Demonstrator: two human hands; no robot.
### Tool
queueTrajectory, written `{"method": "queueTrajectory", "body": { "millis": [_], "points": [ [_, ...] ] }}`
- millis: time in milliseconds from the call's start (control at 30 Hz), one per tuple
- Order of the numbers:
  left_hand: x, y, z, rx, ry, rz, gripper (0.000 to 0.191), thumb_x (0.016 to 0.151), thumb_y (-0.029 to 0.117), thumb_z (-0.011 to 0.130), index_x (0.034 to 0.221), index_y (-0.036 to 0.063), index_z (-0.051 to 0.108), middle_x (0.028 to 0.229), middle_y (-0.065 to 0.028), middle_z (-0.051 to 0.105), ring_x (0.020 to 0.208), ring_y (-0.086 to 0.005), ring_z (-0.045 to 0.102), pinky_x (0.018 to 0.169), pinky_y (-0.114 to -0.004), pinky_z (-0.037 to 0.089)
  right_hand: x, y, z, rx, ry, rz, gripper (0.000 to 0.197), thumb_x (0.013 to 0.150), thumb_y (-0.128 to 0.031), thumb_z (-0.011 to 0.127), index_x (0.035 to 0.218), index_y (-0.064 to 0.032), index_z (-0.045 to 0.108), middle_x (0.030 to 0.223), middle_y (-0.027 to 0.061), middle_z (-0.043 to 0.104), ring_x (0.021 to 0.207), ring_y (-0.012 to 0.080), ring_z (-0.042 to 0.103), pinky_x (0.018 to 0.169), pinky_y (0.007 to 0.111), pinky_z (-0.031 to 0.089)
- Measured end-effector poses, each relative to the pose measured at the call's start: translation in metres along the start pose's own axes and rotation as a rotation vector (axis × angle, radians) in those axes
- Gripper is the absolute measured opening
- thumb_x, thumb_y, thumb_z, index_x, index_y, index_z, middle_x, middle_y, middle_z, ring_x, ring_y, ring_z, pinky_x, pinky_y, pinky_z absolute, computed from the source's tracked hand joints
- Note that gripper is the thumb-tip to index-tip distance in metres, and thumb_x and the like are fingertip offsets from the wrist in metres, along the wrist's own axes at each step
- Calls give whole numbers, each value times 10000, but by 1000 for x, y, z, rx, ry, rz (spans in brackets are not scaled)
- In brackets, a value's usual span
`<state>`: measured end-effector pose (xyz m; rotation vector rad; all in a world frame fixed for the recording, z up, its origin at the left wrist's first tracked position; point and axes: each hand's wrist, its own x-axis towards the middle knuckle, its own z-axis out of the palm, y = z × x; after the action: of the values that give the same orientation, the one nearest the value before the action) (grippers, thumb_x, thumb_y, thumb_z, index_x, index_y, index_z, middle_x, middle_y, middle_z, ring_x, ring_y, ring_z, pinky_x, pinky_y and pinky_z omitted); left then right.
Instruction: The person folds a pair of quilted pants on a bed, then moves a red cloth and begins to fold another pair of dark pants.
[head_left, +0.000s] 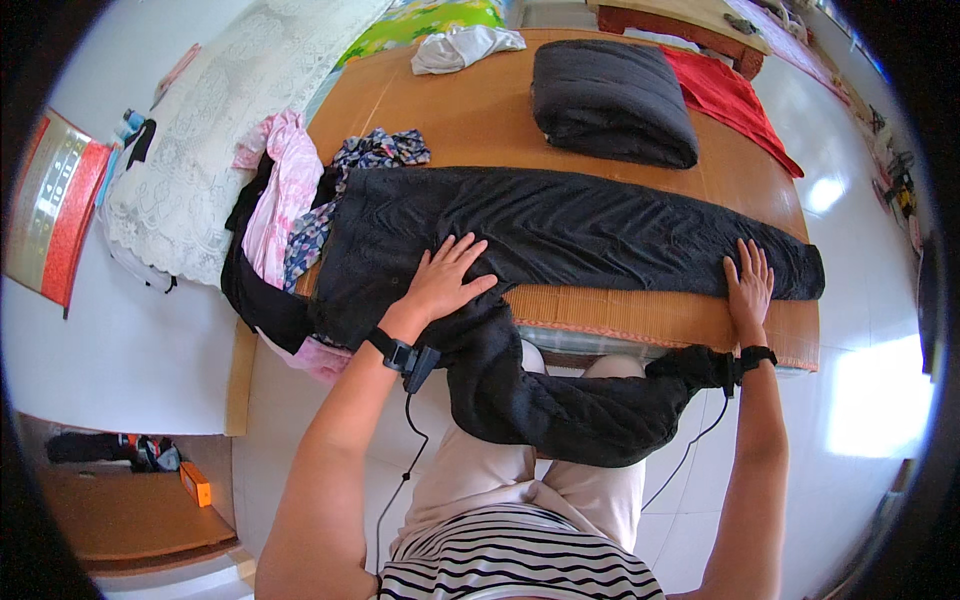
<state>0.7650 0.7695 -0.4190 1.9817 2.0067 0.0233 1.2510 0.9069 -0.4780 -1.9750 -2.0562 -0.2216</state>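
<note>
Black trousers (570, 225) lie on a brown bamboo mat (592, 300) over a bed. One leg is spread out lengthwise to the right; the other hangs over the near edge, across my lap. My left hand (448, 276) rests palm down with fingers apart on the upper part of the trousers, near the crotch. Flat on the spread leg, close to its cuff, lies my right hand (750, 279). The hanging leg's end is near my right wrist. Neither hand grips the fabric.
Behind the trousers are a folded dark bundle (611, 101), a red cloth (731, 105) and a white cloth (466, 49). Pink clothing (281, 187) and floral fabric (382, 150) are heaped at the left. A lace cover (202, 150) stands beyond. Cables trail from both wrist straps.
</note>
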Motion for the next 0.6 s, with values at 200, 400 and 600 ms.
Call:
{"method": "queueTrajectory", "body": {
  "millis": [200, 400, 600],
  "points": [
    [-45, -45, 18, -138, 511, 70, 458, 862, 275, 597, 1244, 40, 501, 1301, -175, 483, 1256, -345, 399, 1039, -409, 312, 2, 8, 0, 8, -36, -18, 548, 915, -498, 406, 1371, -194, 398, 1443, 45, 340, 1359, 238, 249, 1108, 435, 137],
    [-121, -130, 74, -372, 848, -368, 223, 826, 203, 627, 944, 20, 578, 935, -113, 610, 903, -270, 581, 804, -360, 449, -25, 15, -18, 672, -3, -52, 463, 883, -231, 575, 1310, -95, 460, 1353, 136, 436, 1268, 242, 389, 1061, 354, 274],
    [-161, -134, 127, -1604, 533, -919, 132, 767, 138, 604, 888, 89, 582, 823, -36, 596, 755, -192, 574, 715, -291, 470, -159, -22, -78, 730, -424, -237, 617, 597, 181, 412, 1148, -43, 575, 1157, 108, 589, 1154, 255, 504, 994, 323, 377]
  ]
}}
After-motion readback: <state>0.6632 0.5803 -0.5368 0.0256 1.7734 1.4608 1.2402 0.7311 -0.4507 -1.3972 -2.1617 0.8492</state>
